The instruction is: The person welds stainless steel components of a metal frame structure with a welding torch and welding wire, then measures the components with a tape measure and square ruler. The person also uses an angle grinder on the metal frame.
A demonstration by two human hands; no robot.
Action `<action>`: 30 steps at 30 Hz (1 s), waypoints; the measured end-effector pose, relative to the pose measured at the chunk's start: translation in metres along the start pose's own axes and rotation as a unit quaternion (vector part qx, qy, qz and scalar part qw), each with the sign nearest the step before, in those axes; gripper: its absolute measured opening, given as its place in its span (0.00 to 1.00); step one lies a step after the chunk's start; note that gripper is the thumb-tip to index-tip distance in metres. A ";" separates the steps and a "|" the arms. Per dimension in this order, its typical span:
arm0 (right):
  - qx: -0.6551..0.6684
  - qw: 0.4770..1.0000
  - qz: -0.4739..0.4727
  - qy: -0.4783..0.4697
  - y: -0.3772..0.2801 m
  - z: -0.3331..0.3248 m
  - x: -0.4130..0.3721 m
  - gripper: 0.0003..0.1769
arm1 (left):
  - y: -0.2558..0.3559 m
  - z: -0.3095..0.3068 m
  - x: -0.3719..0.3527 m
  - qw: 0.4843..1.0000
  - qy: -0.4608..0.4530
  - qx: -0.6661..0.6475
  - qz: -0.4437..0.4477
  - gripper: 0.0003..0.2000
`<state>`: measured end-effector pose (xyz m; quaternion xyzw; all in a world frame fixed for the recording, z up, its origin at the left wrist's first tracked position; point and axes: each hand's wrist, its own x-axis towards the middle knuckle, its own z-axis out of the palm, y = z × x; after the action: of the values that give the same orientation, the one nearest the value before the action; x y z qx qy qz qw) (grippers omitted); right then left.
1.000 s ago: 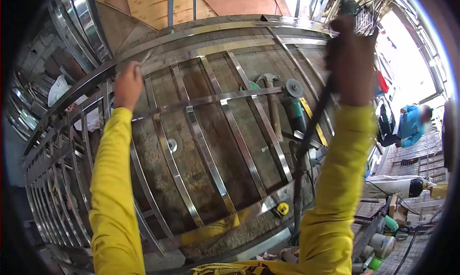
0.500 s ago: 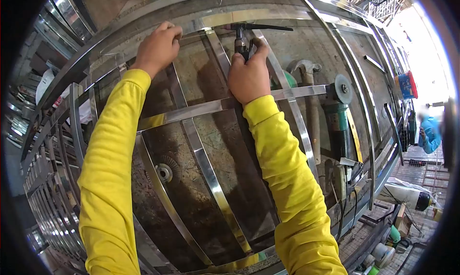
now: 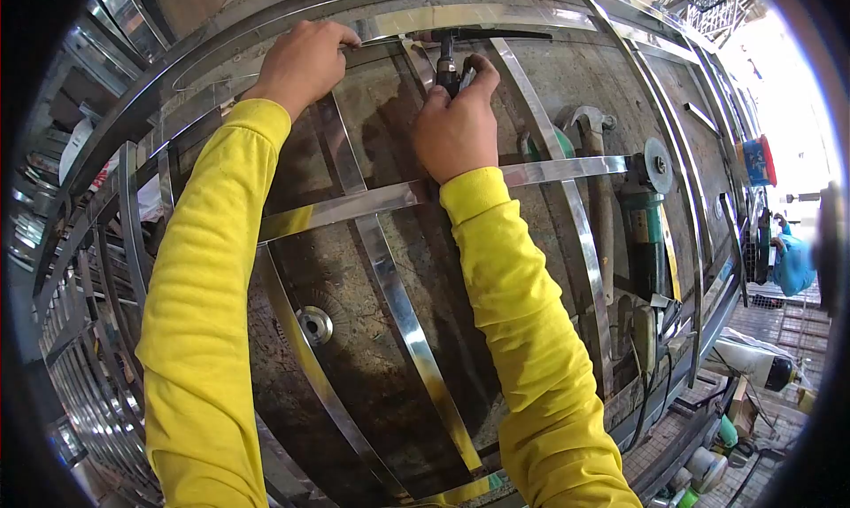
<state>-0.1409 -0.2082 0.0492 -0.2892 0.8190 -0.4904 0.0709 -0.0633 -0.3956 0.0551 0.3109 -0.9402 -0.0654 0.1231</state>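
Observation:
My right hand [image 3: 460,129] is closed around a TIG welding torch [image 3: 446,63], its long black back cap pointing right. The torch head lies close to the upper rail [image 3: 513,15] of a shiny metal frame, near where an upright bar [image 3: 418,61] meets it. To its left, my left hand [image 3: 305,63] pinches a thin filler rod [image 3: 379,39] directed toward the torch head. A flat crossbar [image 3: 354,204] runs below both hands. Whether the rod or torch tip touches the metal is too small to tell.
A hammer [image 3: 598,198] and an angle grinder [image 3: 648,229] lie on the worktable [image 3: 354,286], right of my hands. A round disc-like part [image 3: 314,325] rests between the lower bars. More metal frames stand at left. A person in blue [image 3: 794,262] is at far right.
My left hand has moved right along the upper rail, closer to the torch. My right hand still grips the torch near the same joint. The camera view has shifted slightly.

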 end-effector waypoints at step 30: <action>-0.055 0.995 0.065 0.044 -0.028 0.035 -0.011 0.35 | -0.016 0.011 0.006 0.995 0.033 -0.057 0.077 0.16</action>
<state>-0.1065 -0.2387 0.0532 -0.2170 0.8641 -0.4514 0.0504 -0.0617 -0.4117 0.0426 0.2317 -0.9514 -0.0990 0.1768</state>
